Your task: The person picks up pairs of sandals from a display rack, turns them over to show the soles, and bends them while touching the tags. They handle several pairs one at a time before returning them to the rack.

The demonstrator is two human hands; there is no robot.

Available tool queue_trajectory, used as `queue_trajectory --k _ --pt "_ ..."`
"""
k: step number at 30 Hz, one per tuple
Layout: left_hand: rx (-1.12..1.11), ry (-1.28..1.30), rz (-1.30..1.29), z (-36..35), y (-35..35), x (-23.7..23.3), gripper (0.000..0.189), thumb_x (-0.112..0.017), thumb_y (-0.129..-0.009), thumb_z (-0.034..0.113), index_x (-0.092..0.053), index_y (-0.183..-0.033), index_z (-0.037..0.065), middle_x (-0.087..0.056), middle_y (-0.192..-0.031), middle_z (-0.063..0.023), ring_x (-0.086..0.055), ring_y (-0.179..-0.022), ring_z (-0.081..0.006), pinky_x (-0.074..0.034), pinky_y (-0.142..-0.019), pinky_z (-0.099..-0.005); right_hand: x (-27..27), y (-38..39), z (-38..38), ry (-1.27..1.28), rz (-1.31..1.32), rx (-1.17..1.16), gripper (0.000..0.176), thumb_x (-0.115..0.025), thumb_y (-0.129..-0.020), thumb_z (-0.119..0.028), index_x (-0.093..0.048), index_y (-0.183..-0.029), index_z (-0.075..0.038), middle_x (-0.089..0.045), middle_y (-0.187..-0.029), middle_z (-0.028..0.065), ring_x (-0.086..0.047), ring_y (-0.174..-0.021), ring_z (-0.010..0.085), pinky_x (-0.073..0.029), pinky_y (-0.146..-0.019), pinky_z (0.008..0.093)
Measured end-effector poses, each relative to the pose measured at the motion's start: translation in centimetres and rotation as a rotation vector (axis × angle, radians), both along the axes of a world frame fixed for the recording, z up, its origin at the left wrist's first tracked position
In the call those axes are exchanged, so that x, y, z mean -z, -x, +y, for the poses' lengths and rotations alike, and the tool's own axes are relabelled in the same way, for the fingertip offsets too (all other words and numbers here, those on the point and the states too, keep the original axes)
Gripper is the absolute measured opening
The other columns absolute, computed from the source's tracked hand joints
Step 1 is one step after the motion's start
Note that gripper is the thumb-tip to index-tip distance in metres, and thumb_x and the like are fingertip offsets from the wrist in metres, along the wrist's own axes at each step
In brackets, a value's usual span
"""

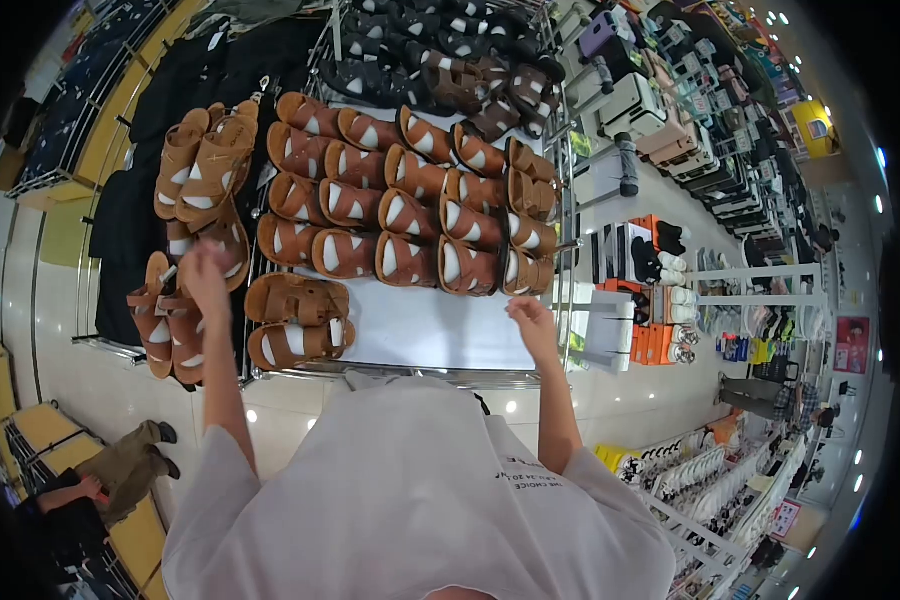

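My left hand (206, 268), smeared by motion, reaches to the tan-brown sandals piled on black cloth at the left; its fingertips overlap a dark brown sandal (232, 243) there. Lighter tan sandals (212, 165) lie just beyond it, and a reddish-brown pair (175, 325) is below. My right hand (532, 318) hovers over the front right of the white display shelf (425, 325), fingers loosely curled and holding nothing. Rows of reddish-brown sandals (405, 205) with white inserts fill the shelf behind. Another brown pair (295, 318) rests at its front left corner.
Black and dark brown sandals (420, 60) crowd the shelf's far end. Orange shoe boxes (653, 335) with shoes stand to the right, beyond the metal frame. Suitcases (632, 105) line the far right. A person (120, 470) is at lower left; another (765, 398) is far right.
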State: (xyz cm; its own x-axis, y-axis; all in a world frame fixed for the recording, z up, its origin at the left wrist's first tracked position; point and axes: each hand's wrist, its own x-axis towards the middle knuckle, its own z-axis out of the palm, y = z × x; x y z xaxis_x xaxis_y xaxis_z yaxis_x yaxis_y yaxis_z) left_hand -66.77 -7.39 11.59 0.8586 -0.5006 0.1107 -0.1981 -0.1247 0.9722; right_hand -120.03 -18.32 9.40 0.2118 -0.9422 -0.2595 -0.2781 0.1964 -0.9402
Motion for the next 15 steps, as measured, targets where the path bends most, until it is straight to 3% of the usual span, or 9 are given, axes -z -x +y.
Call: queue_trajectory --k 2,4,6,7,8,10,12,15 --pt "0.182 -0.217 0.042 4.7 4.5 2.3 0.014 -0.054 -0.092 0.012 -0.061 -0.098 0.002 -0.060 -0.079 -0.0051 -0.058 -0.071 -0.0132 -0.048 -0.067 -0.0263 1.5 1.2 -0.3 -0.061 -0.043 0.072 0.011 -0.058 -0.089 -0.006 -0.062 -0.097 0.000 -0.066 -0.085 0.0051 -0.060 -0.079 0.0105 -0.047 -0.074 0.0239" --pt "0.046 -0.364 -0.128 7.8 8.3 4.2 0.023 -0.061 -0.091 0.018 -0.060 -0.103 -0.001 -0.063 -0.093 -0.0112 -0.059 -0.081 -0.0196 -0.048 -0.073 -0.0324 1.7 0.4 -0.3 -0.113 -0.034 0.035 0.012 -0.057 -0.089 -0.006 -0.061 -0.098 0.000 -0.066 -0.085 0.0057 -0.060 -0.080 0.0110 -0.047 -0.073 0.0237" --pt "-0.069 -0.625 -0.702 10.1 9.2 5.5 0.036 -0.063 -0.088 0.022 -0.054 -0.113 -0.002 -0.056 -0.112 -0.0199 -0.054 -0.103 -0.0319 -0.042 -0.091 -0.0410 1.9 -1.5 -0.1 -0.159 -0.041 -0.054 0.013 -0.057 -0.089 -0.006 -0.061 -0.099 0.001 -0.066 -0.085 0.0060 -0.060 -0.080 0.0114 -0.047 -0.074 0.0238" --pt "-0.049 -0.634 -0.507 10.4 9.5 5.4 0.046 -0.063 -0.087 0.024 -0.049 -0.122 -0.002 -0.046 -0.124 -0.0228 -0.042 -0.116 -0.0400 -0.032 -0.100 -0.0465 2.0 -2.8 0.2 -0.176 -0.053 -0.121 0.013 -0.057 -0.089 -0.006 -0.061 -0.098 0.001 -0.066 -0.085 0.0060 -0.060 -0.080 0.0116 -0.047 -0.074 0.0240" --pt "-0.040 -0.622 -0.513 10.7 8.9 6.3 0.049 -0.061 -0.089 0.027 -0.047 -0.124 -0.004 -0.049 -0.123 -0.0239 -0.046 -0.114 -0.0400 -0.036 -0.098 -0.0443 2.2 -4.1 0.5 -0.193 -0.065 -0.189 0.013 -0.057 -0.089 -0.006 -0.061 -0.098 0.001 -0.066 -0.085 0.0060 -0.060 -0.080 0.0118 -0.047 -0.074 0.0242" --pt "0.067 -0.628 -0.278 9.9 8.3 5.6 0.055 -0.056 -0.093 0.033 -0.042 -0.130 -0.005 -0.049 -0.128 -0.0290 -0.048 -0.117 -0.0435 -0.040 -0.097 -0.0455 2.8 -6.7 1.2 -0.178 -0.034 -0.316 0.015 -0.060 -0.087 -0.008 -0.062 -0.099 0.002 -0.066 -0.085 0.0060 -0.061 -0.079 0.0115 -0.048 -0.073 0.0244" --pt "0.160 -0.756 -0.221 9.3 6.9 6.7 0.061 -0.048 -0.096 0.041 -0.035 -0.136 -0.004 -0.050 -0.127 -0.0318 -0.052 -0.115 -0.0445 -0.043 -0.094 -0.0462 3.2 -8.9 2.1 -0.144 -0.005 -0.440 0.016 -0.062 -0.087 -0.009 -0.062 -0.099 0.002 -0.066 -0.085 0.0064 -0.061 -0.078 0.0114 -0.048 -0.071 0.0245" --pt "0.211 -0.814 -0.246 8.4 5.8 7.8 0.061 -0.041 -0.097 0.048 -0.034 -0.137 0.001 -0.060 -0.112 -0.0308 -0.057 -0.103 -0.0467 -0.046 -0.085 -0.0489 3.0 -10.9 3.5 -0.096 0.064 -0.512 0.017 -0.063 -0.086 -0.010 -0.064 -0.098 0.002 -0.066 -0.083 0.0070 -0.061 -0.076 0.0115 -0.049 -0.070 0.0256"
